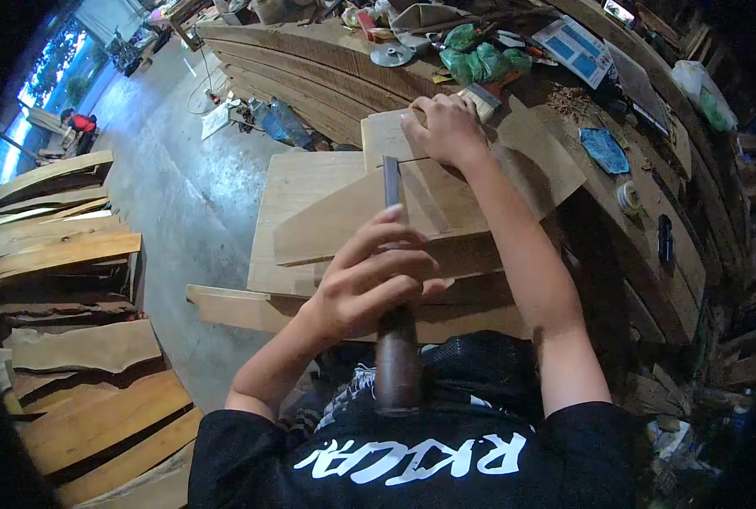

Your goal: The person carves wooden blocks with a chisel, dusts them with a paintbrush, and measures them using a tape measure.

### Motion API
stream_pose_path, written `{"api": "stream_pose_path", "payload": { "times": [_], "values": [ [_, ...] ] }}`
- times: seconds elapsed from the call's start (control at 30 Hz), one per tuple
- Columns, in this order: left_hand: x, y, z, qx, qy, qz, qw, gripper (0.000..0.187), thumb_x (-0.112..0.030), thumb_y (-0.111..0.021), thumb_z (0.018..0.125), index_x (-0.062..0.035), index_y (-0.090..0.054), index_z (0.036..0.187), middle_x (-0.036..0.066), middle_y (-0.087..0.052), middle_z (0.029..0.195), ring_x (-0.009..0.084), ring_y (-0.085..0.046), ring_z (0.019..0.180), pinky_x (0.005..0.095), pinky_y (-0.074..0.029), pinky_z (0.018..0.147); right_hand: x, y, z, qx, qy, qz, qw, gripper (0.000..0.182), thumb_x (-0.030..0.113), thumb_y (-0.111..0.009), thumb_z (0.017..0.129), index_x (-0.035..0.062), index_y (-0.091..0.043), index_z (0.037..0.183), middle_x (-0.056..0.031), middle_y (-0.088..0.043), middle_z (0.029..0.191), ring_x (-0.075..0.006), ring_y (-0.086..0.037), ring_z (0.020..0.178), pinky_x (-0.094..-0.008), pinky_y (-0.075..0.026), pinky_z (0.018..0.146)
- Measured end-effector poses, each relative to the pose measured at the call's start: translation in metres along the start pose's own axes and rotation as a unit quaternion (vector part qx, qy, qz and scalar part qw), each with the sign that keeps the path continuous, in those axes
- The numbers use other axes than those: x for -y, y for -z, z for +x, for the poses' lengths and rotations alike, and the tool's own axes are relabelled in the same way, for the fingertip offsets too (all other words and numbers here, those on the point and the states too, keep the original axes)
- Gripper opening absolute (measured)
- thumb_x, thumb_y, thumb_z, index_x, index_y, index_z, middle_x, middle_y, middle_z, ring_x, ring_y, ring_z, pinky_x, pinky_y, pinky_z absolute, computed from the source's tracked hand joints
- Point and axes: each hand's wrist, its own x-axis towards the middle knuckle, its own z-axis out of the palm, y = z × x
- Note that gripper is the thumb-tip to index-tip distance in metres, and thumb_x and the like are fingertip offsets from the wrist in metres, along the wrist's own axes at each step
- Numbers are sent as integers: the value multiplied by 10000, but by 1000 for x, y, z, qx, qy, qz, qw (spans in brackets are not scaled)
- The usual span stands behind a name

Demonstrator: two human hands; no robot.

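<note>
A chisel (391,182) points away from me, its flat metal blade over a wooden board and its dark round handle (397,360) close to my shirt. My left hand (369,276) has its fingers curled around the chisel's middle, slightly blurred. Further off, my right hand (448,127) bends its fingers over a small light wooden board (384,136), gripping it near its far end. That piece lies against a longer board (336,220), which is tilted across other flat boards. Beside my right fingers rests a paintbrush (482,100) with pale bristles.
Stacked thick planks (302,64) run behind the boards. Green plastic bags (480,59), a metal disc (392,55), a printed sheet (575,47) and a blue piece (604,151) lie at the back right. Rough slabs (89,348) are laid out at left; a person (81,123) is far off.
</note>
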Motion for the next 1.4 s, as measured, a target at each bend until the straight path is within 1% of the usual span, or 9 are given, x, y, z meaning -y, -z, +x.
{"api": "stream_pose_path", "payload": {
  "times": [0.23, 0.47, 0.63, 0.73, 0.87, 1.0, 1.13, 1.2, 1.4],
  "values": [
    [18, -6, -23, 99, 56, 10, 993, 254, -181, -838, 746, -76, -607, 763, 73, -642, 837, 299, -654, 945, 432, -551, 830, 1, 2, -1, -5, 0, 0, 1000, 441, 480, -572, 945, 109, -693, 1152, -183, -678, 1112, -359, -596, 1146, -496, -380, 1062],
    [21, -10, -33, 49, 156, 134, 977, 347, -310, -906, 638, -150, -645, 800, 152, -566, 1157, 344, -472, 1142, 433, -379, 940, -2, -3, 1, 3, -7, 5, 1000, 454, 505, -582, 923, 136, -684, 1167, -161, -661, 1170, -344, -563, 1178, -512, -381, 1053],
    [0, 11, -52, 92, 221, 294, 925, 423, -316, -827, 757, -215, -659, 1131, 85, -494, 994, 310, -464, 1009, 419, -378, 807, -1, -2, 1, -8, -1, 11, 1000, 449, 502, -581, 921, 136, -686, 1159, -169, -660, 1151, -345, -564, 1176, -520, -375, 1054],
    [-20, 30, -55, 208, 388, 217, 871, 428, -216, -789, 796, -192, -632, 1193, 98, -562, 948, 305, -559, 924, 421, -435, 748, 0, 1, 0, 2, 0, -1, 1000, 469, 499, -557, 949, 108, -685, 1176, -183, -671, 1132, -353, -592, 1161, -496, -355, 1079],
    [-9, 45, -71, 259, 409, -73, 872, 491, -21, -720, 816, -139, -603, 1278, 176, -691, 1068, 344, -696, 979, 381, -560, 830, -2, -3, 1, 1, -1, 5, 1000, 467, 500, -566, 936, 114, -686, 1169, -181, -669, 1132, -356, -584, 1166, -513, -355, 1078],
    [4, 53, -81, 263, 350, -268, 858, 475, -77, -717, 775, 17, -535, 1203, 187, -694, 1126, 312, -690, 1083, 388, -531, 958, -4, -5, 3, 12, -5, 17, 1000, 475, 502, -578, 916, 123, -678, 1183, -186, -660, 1150, -366, -558, 1191, -529, -338, 1095],
    [-3, 49, -87, 15, 485, -526, 699, 337, -139, -712, 846, 16, -502, 1060, 216, -676, 1144, 257, -653, 1122, 396, -508, 994, -4, -6, 3, 8, -4, 0, 1000, 502, 514, -575, 916, 122, -667, 1216, -187, -657, 1177, -360, -552, 1206, -514, -340, 1100],
    [2, 59, -78, 32, 497, -427, 755, 322, -140, -732, 868, -34, -463, 1009, 146, -649, 1031, 213, -647, 969, 385, -548, 906, -5, -7, 2, -25, 3, 1, 1000, 485, 517, -576, 922, 115, -688, 1169, -187, -671, 1136, -367, -582, 1169, -503, -364, 1075],
    [18, 63, -49, 65, 611, -427, 663, 588, -120, -688, 910, -146, -326, 1373, 56, -551, 939, 131, -594, 784, 278, -570, 650, 5, -1, 2, 7, -63, 2, 998, 502, 517, -562, 929, 98, -676, 1181, -196, -656, 1180, -344, -553, 1219, -495, -351, 1083]
  ]
}}
